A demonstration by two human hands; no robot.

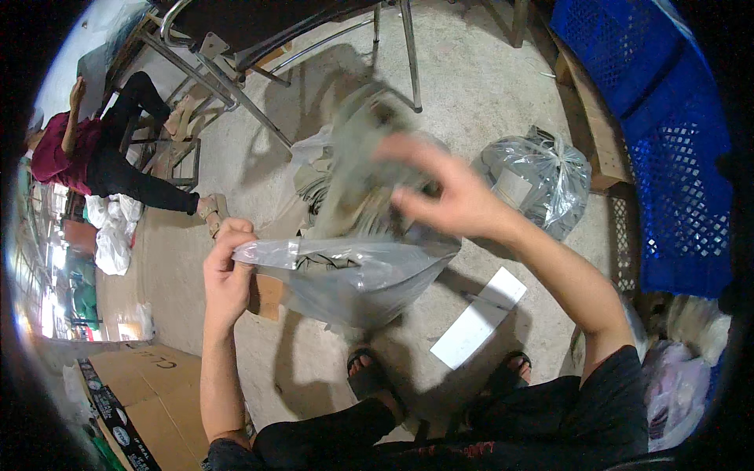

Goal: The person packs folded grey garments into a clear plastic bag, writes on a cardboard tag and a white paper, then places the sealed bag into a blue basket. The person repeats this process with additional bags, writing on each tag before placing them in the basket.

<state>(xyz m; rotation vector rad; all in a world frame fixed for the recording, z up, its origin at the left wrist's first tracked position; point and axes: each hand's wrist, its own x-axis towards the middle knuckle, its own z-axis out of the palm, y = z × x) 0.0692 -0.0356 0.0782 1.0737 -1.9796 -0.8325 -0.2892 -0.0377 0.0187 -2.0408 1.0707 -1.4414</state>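
Note:
A clear plastic bag [369,294] hangs in front of me, its rim pinched in my left hand [228,263], with the fingers closed on it. My right hand [440,184] is over the far side of the bag, thumb and fingers smeared by motion; whether they hold anything I cannot make out. Beyond and below that hand is a blurred grey-green bundle [357,173], too smeared to name. Dark looped strands [314,196] show beside it at the bag's mouth. The bag's lower contents are hard to see through the plastic.
A tied clear bag [542,177] stands on the floor to the right, near blue crates [667,157]. A white sheet [479,318] lies by my feet. At lower left is a cardboard box [157,400]; a metal-legged chair [236,86] stands ahead. Another person [86,157] sits at far left.

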